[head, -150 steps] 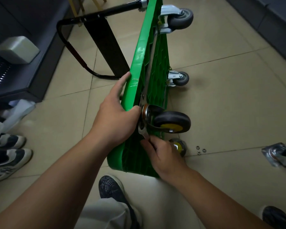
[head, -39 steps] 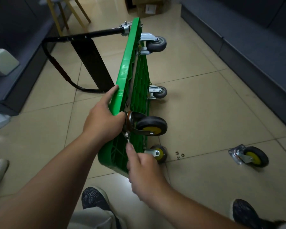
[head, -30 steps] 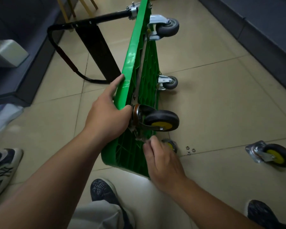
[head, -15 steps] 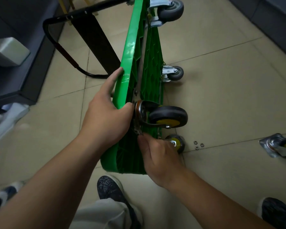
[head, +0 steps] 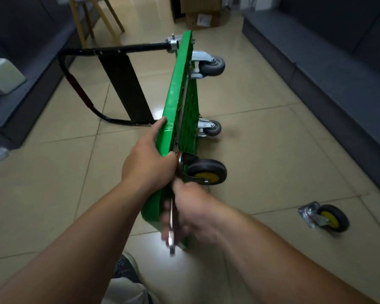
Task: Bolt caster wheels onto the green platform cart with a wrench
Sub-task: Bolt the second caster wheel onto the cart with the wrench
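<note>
Sideways on edge: green cart (head: 173, 99), ribbed underside, 3 casters (head: 206, 173) showing.

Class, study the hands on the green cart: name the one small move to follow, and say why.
Probably a short pull of the wrench at the plate of the yellow-hubbed caster: the right hand grips the blurred wrench below it, and the left hand steadies the cart on its edge.

Tiled floor (head: 272, 150): cart (head: 176, 95), loose caster (head: 325, 218)
</note>
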